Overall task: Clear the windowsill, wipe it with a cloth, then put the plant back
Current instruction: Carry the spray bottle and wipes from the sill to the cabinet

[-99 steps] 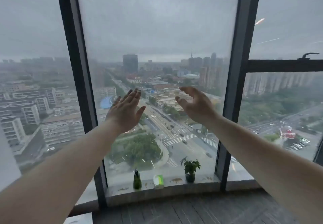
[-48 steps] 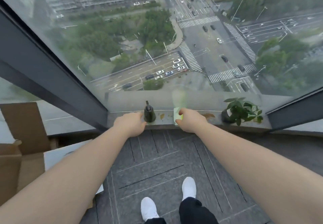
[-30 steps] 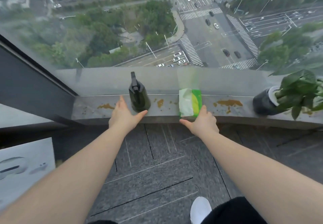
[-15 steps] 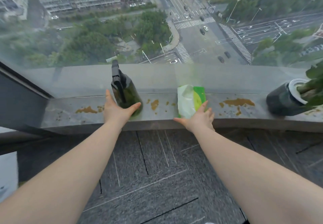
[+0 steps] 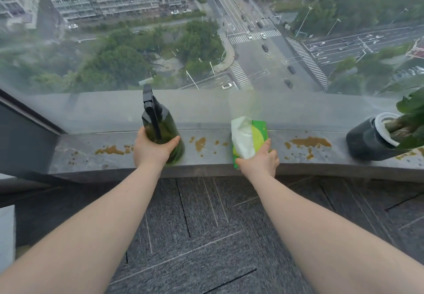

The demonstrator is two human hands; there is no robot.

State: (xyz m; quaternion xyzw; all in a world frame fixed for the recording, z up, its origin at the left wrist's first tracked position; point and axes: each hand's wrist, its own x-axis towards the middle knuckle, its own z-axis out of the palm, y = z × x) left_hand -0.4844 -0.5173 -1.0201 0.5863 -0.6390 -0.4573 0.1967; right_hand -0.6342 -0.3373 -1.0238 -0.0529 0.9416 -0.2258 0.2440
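Both hands now closed: left fingers (image 5: pixel 174 139) around spray bottle (image 5: pixel 160 131), right on wipes pack (image 5: pixel 249 141).

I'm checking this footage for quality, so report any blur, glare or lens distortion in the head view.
Head view: flat, overcast daylight with no hard shadows; the windowsill bows from wide-angle distortion; a faint green reflection of the wipes pack sits in the glass above it; the base of the spray bottle is slightly motion-smeared by the left hand; the right hand and the plant pot look reasonably sharp.
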